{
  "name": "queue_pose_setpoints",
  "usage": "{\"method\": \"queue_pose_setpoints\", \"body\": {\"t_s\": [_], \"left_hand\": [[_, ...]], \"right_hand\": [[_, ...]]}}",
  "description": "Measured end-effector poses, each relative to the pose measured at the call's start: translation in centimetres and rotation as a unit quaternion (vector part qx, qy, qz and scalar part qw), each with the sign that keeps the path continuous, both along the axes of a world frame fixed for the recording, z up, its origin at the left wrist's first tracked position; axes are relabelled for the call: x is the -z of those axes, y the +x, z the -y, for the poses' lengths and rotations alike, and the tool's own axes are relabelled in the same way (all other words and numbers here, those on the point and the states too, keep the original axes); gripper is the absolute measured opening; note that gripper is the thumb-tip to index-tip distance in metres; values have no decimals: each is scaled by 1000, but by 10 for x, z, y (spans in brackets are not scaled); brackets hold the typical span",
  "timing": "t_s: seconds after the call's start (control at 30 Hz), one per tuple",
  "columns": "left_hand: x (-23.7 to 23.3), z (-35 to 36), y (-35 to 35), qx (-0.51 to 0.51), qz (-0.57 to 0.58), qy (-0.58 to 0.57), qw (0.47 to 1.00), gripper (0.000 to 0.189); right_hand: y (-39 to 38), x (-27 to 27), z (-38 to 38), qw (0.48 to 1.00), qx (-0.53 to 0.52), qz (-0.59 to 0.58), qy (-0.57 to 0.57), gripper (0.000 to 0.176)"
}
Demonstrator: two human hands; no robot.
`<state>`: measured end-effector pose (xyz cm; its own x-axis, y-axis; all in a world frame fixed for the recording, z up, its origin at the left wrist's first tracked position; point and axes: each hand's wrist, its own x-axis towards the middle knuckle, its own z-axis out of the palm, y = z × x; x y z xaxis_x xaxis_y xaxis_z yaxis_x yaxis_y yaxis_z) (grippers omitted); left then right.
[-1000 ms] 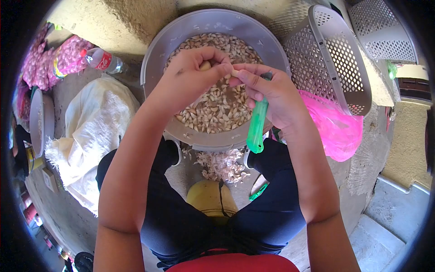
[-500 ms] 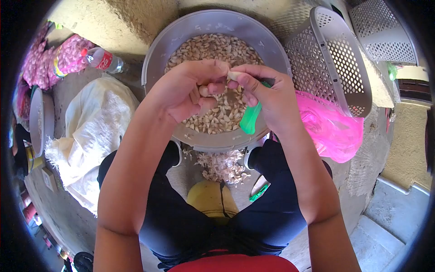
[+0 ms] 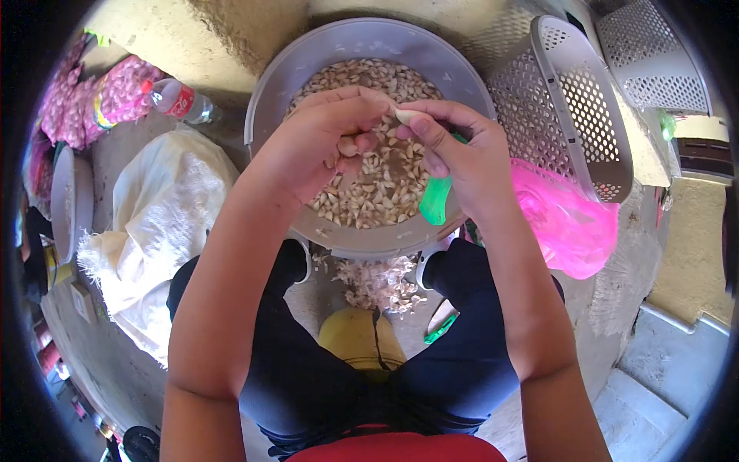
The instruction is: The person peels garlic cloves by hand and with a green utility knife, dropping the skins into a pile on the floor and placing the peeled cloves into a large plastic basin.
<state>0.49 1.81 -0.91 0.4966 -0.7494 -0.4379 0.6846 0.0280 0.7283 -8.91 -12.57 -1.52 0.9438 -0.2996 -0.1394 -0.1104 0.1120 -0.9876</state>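
Observation:
Both my hands meet above a wide grey basin (image 3: pixel 265 92) of garlic cloves (image 3: pixel 377 185) lying in murky water. My right hand (image 3: pixel 466 150) pinches a pale garlic clove (image 3: pixel 406 117) between thumb and forefinger. A flat green object (image 3: pixel 436 202), perhaps a knife handle, hangs from the same palm; its other end is hidden. The fingertips of my left hand (image 3: pixel 327 135) touch the tip of the pinched clove. Another clove (image 3: pixel 348 146) sits in the curled fingers of my left hand.
Garlic skins (image 3: pixel 377 283) lie on the floor between my feet. A perforated grey crate (image 3: pixel 531 115) and a pink plastic bag (image 3: pixel 570 223) are at right. A white woven sack (image 3: pixel 165 208), a cola bottle (image 3: pixel 181 102) and net bags of garlic (image 3: pixel 127 88) are at left.
My right hand has shifted slightly right and the clove's pale side shows more. My left hand has tilted a little, its fingertips still at the clove.

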Motion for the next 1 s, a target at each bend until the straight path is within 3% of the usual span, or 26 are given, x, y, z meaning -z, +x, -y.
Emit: {"method": "queue_pose_setpoints", "body": {"t_s": [0.07, 0.27, 0.37, 0.47, 0.57, 0.67, 0.97, 1.0], "left_hand": [[-2, 2, -2, -9, 17, 8, 1000, 12], [-9, 2, -5, 30, 259, 128, 957, 16], [-2, 2, -2, 30, 311, 130, 941, 17], [-5, 1, -1, 45, 298, 133, 944, 19], [-4, 2, -1, 49, 320, 166, 931, 17], [9, 4, -2, 60, 430, 149, 888, 13], [19, 12, -18, 42, 511, 153, 845, 15], [20, 12, -18, 38, 484, 148, 861, 15]], "right_hand": [[-1, -2, 2, 1000, -4, -11, -6, 22], [-2, -5, 4, 998, 4, -52, -20, 20], [-3, -3, 7, 999, -8, -49, -13, 20], [-2, -8, 5, 997, 19, -80, -14, 22], [-2, -1, 6, 994, 24, -69, 85, 24], [-3, 3, 2, 973, 38, -87, 213, 24], [-4, 9, -5, 969, 44, -84, 229, 22], [-4, 9, -5, 971, 45, -81, 220, 22]]}}
